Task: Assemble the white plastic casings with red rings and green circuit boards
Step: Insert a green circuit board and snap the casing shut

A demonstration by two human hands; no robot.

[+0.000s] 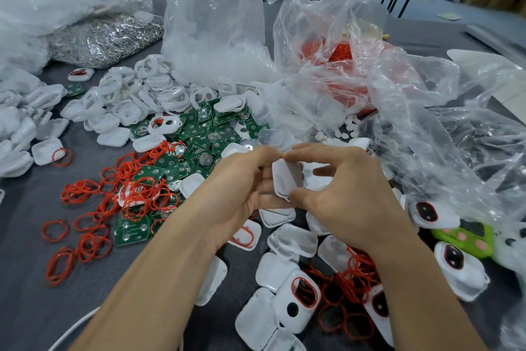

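Both hands hold one white plastic casing above the middle of the table. My left hand cups it from the left with curled fingers. My right hand pinches it from the right, thumb under its lower edge and fingertips along its top. A thin green edge shows at the casing's bottom rim. Green circuit boards lie heaped just beyond the hands. Loose red rings spread to the left, and more red rings lie under my right forearm. White casings are piled at the back left.
Casings with red rings fitted lie at the front right. Crumpled clear plastic bags rise behind and to the right; one bag holds red rings. A bag of silver metal parts sits at the back left. A green toy-like item is at the right.
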